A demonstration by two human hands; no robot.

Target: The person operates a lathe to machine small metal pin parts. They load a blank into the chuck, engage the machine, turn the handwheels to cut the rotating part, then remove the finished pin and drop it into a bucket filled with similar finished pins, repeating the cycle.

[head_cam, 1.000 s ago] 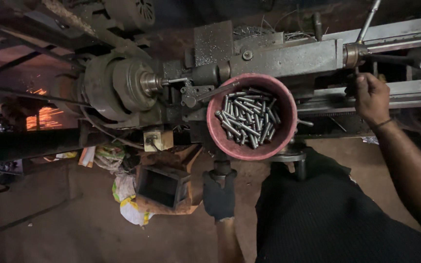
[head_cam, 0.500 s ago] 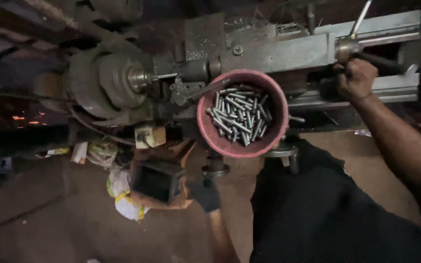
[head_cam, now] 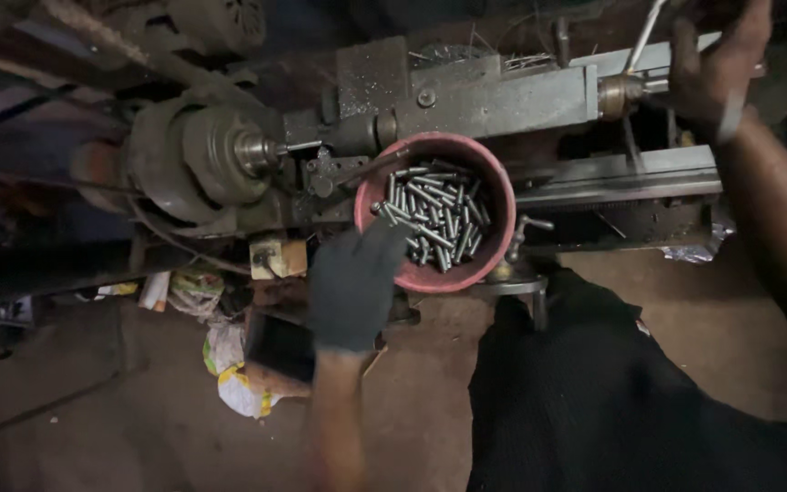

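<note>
Reaching with gloved left hand (head_cam: 354,287), fingers loosely spread, empty, at rim of one red bowl (head_cam: 434,211) holding many steel pins (head_cam: 434,217). Gripping one lathe handle (head_cam: 635,88) with bare right hand (head_cam: 717,64), fingers curled closed.

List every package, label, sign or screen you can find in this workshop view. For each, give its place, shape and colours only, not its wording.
Small box: under the lathe headstock, squarish, pale yellow and tan.
Crumpled wrapper: on the floor left of the gloved left hand, green and white.
Bunched bag: on the floor lower down, white with yellow.
Flat packet: beside the wrapper, pale, narrow.
No signs or screens visible.
</note>
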